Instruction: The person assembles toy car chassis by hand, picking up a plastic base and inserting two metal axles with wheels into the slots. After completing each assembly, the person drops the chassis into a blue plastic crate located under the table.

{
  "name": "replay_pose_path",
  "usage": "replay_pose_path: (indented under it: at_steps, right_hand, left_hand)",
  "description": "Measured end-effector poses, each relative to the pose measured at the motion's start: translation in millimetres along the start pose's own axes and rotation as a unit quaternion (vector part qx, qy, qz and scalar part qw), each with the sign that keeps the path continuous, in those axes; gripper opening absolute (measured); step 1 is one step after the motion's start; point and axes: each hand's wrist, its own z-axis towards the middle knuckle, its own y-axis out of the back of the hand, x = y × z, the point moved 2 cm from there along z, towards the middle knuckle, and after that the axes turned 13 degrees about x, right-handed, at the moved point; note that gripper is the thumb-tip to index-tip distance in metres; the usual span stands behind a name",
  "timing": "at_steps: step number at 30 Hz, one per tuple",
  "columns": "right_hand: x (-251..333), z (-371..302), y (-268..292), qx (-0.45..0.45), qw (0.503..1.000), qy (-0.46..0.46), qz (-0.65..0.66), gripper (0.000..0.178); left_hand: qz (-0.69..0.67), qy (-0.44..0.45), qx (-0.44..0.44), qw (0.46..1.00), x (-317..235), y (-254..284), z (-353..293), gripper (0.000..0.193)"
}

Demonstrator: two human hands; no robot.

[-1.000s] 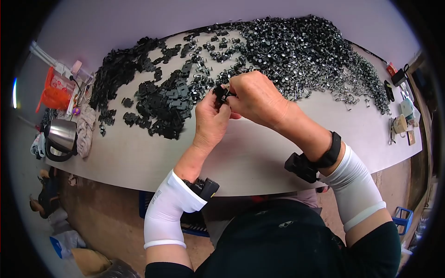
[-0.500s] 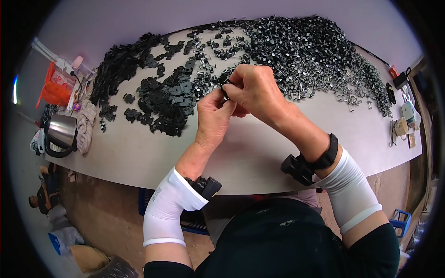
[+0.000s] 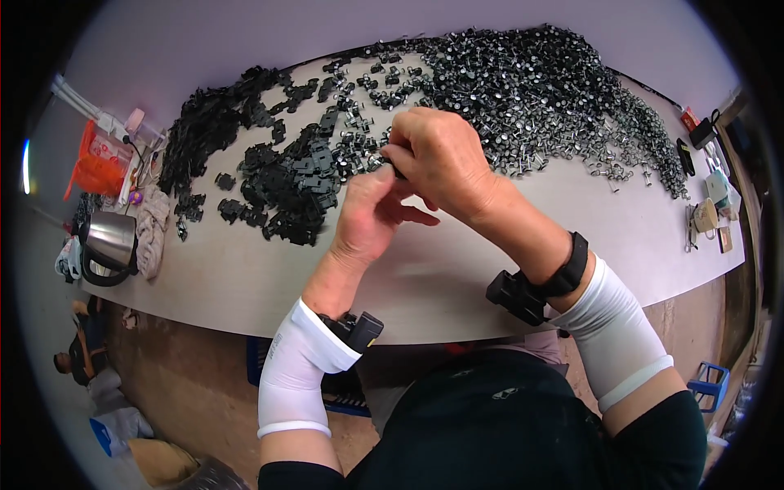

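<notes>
part (image 3: 398, 170): small, black, mostly hidden | left hand (image 3: 371, 216), right hand (image 3: 441, 159): fingers pinched on it

I see a long pale worktable (image 3: 245, 278) w/ a curved front edge, set against a plain lavender-grey wall (image 3: 245, 41). Below it: brownish floor (image 3: 196, 384) and a blue crate (image 3: 265, 359) under the table. Far left, a steel kettle (image 3: 106, 245) beside a crumpled cloth (image 3: 151, 233). Light is even, no hard shadows.
</notes>
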Motion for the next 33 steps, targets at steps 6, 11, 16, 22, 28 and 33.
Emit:
replay_pose_path:
  at_steps: [6,11,16,22,28,33]
  right_hand:
    - [-6,-5,-2,0.134,0.95,-0.123,0.254,0.01]
    - [0,-13,10,0.182,0.947,-0.082,0.25,0.023]
    - [-9,-25,3,0.072,0.95,-0.023,0.304,0.023]
    - [-17,-35,3,-0.003,0.965,0.058,0.254,0.024]
    - [-14,-40,-9,-0.008,0.974,0.122,0.19,0.035]
    - [-19,-42,-6,-0.051,0.978,0.072,0.188,0.033]
  left_hand:
    - [0.366,-0.023,-0.023,0.93,-1,15,-2,0.027]
    - [0.747,-0.165,0.02,0.643,-7,4,5,0.022]
    - [0.773,-0.189,0.009,0.606,-11,1,5,0.019]
    - [0.153,-0.003,-0.036,0.988,-9,22,-1,0.03]
    - [0.112,0.053,-0.065,0.99,-3,19,1,0.026]
    - [0.264,0.01,-0.103,0.959,-3,12,0,0.017]
